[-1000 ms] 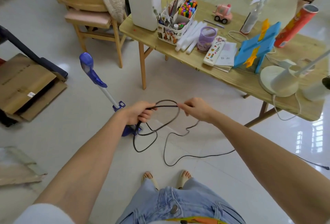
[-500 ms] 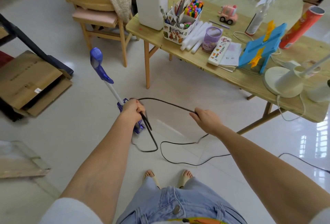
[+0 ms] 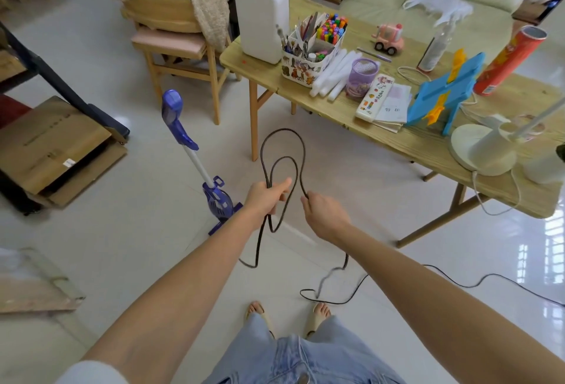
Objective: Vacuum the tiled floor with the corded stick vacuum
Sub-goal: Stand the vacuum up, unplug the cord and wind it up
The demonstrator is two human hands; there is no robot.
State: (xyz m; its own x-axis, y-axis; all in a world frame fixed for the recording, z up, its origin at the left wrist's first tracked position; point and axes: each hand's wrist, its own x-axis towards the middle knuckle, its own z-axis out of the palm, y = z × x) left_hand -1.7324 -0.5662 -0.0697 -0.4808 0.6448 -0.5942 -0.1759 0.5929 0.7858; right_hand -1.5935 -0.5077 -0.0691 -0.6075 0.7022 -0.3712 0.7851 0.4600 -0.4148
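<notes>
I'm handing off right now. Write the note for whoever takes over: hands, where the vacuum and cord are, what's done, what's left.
Left hand grips a bundle of black cord loops.
Right hand pinches the cord next to it.
Slack runs over the tiled floor near the feet and off to the right.
Purple stick vacuum stands upright, unheld, left of the hands, near the wooden table.
Done: cord in hand.
Left: sort the cord, take the vacuum, vacuum the floor.

No text can be read for certain. The cardboard box (image 3: pixel 46 145) bears faint print and a small white label, the red tube (image 3: pixel 507 60) and the pencil case (image 3: pixel 374 97) carry printed designs, all too blurred to make out.
</notes>
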